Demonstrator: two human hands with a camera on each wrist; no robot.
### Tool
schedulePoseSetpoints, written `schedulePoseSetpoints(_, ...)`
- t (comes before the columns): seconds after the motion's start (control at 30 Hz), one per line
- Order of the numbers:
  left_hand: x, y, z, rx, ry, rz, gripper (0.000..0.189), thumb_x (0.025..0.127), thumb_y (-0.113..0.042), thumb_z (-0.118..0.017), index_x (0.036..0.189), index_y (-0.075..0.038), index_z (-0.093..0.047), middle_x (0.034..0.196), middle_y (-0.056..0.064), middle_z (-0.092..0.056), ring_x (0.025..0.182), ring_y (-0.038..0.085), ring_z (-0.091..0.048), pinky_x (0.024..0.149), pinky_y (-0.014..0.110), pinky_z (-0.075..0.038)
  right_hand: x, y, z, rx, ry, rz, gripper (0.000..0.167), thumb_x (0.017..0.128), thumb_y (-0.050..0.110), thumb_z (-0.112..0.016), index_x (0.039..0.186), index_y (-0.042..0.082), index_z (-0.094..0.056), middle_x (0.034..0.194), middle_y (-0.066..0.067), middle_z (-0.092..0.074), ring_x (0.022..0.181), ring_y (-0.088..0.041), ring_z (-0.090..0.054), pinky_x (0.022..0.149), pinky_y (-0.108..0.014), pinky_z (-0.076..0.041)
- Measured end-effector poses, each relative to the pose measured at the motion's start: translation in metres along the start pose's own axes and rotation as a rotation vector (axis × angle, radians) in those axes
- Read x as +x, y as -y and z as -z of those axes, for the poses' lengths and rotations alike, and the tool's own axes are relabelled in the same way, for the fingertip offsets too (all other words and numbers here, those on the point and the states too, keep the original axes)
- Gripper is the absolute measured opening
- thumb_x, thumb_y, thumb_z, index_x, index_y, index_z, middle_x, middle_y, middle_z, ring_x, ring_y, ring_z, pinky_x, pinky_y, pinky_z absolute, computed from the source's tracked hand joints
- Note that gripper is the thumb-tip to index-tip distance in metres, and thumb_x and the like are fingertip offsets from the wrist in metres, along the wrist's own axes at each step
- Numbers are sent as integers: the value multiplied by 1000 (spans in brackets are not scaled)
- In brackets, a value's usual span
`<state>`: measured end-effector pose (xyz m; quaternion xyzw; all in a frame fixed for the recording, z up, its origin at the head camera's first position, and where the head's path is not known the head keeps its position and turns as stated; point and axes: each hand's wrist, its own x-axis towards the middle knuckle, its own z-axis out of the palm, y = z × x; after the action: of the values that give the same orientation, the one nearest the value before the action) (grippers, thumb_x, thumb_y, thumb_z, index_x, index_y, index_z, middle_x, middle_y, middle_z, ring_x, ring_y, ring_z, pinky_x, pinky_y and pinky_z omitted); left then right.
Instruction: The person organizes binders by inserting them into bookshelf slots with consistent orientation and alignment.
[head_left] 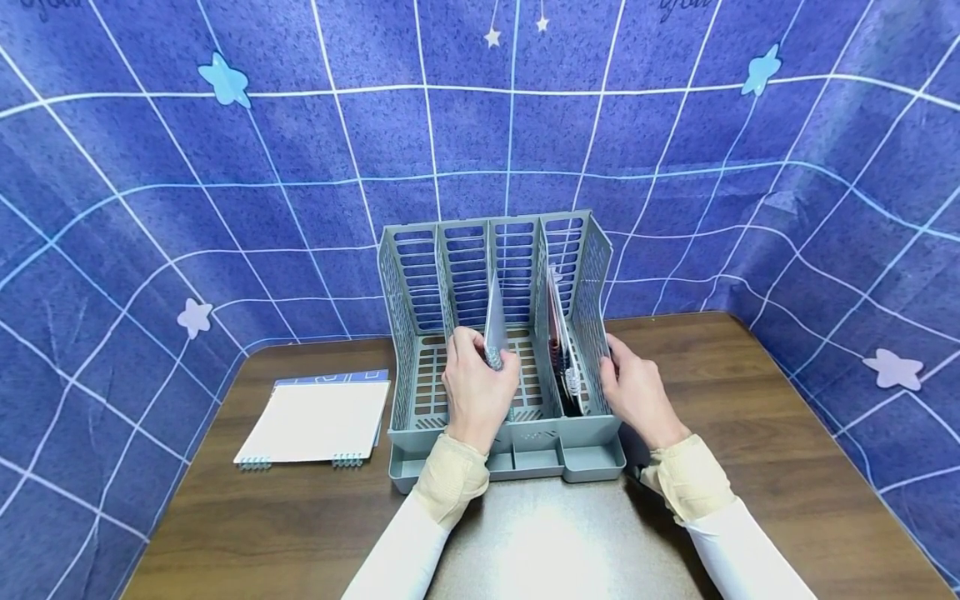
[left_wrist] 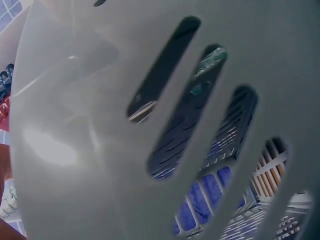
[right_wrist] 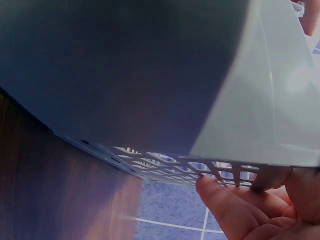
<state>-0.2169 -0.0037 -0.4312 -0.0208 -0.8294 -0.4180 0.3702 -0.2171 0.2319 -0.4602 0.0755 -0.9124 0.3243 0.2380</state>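
A grey-green desktop file organizer (head_left: pixel 465 429) with upright dividers stands on the table. My left hand (head_left: pixel 480 387) pinches a thin spiral notebook (head_left: pixel 495 321) between thumb and fingers, upright beside a middle divider. Its coil faces me; which side of the divider its lower edge is on, I cannot tell. My right hand (head_left: pixel 637 387) grips the organizer's right side wall near the front edge. In the right wrist view, the fingers (right_wrist: pixel 220 200) touch the perforated wall from outside. Spiral notebooks (head_left: pixel 562 358) stand in the rightmost compartment. A slotted grey panel (left_wrist: pixel 75 150) fills most of the left wrist view.
Left of the organizer, a white coil-bound pad (head_left: pixel 315 421) lies flat, partly over a blue item (head_left: pixel 330 377). Small trays (head_left: pixel 592 462) line the organizer's front. A blue gridded cloth (head_left: pixel 300 167) hangs behind the wooden table (head_left: pixel 697 375).
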Motion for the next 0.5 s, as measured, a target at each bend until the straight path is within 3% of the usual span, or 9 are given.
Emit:
schedulePoseSetpoints(0.37,6,-17,16,-43,37,-7,40,75,-24,-78,100,-14,-49,93,-1,-55,78,17,-59,65,36,-51,0,1,1,1,0,2,39,100,8,-57,138,3,-61,95,-18,-77,76,-41,-71,71,-60,-54)
schedulePoseSetpoints(0.5,12,-28,31,-81,41,-34,46,74,-26,-81,106,-12,-51,98,2,-58,87,16,-65,77,31,-57,1,-1,0,0,0,4,39,100,8,-57,138,3,-61,96,-18,-77,77,-41,-71,71,-60,-54)
